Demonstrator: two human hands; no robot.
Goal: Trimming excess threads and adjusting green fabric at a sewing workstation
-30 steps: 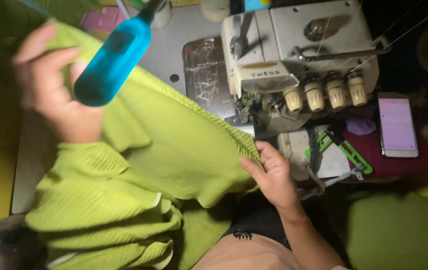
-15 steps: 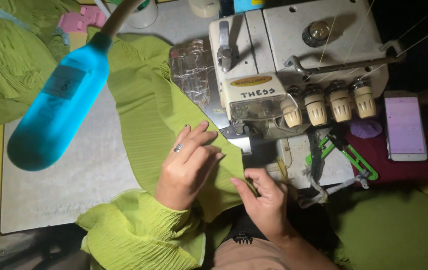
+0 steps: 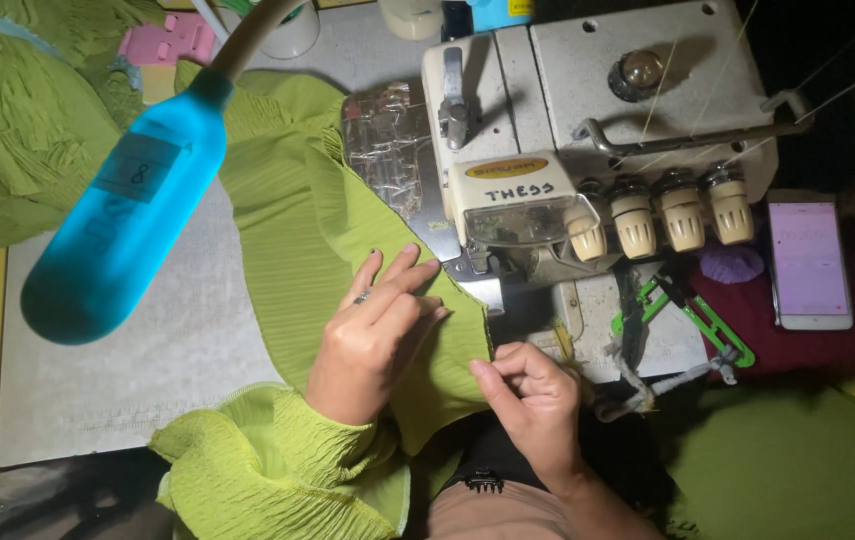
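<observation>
Head view, crinkled lime-green fabric [image 3: 308, 230], hands [image 3: 373, 340] flattening, pinching edge

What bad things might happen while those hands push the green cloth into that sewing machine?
The left hand lies flat on the green cloth, fingertips close to the sewing machine needle area, so a finger might get nicked. The right hand pinches the cloth edge; if it slips, the seam may run crooked. The loose bunched cloth near the table edge could drag the piece sideways.

The ribbed fabric [image 3: 308, 230] was lime green; the sewing machine [image 3: 588, 120] beside it was cream. Left of the machine, the lamp [image 3: 128, 230] glowed bright blue.
</observation>
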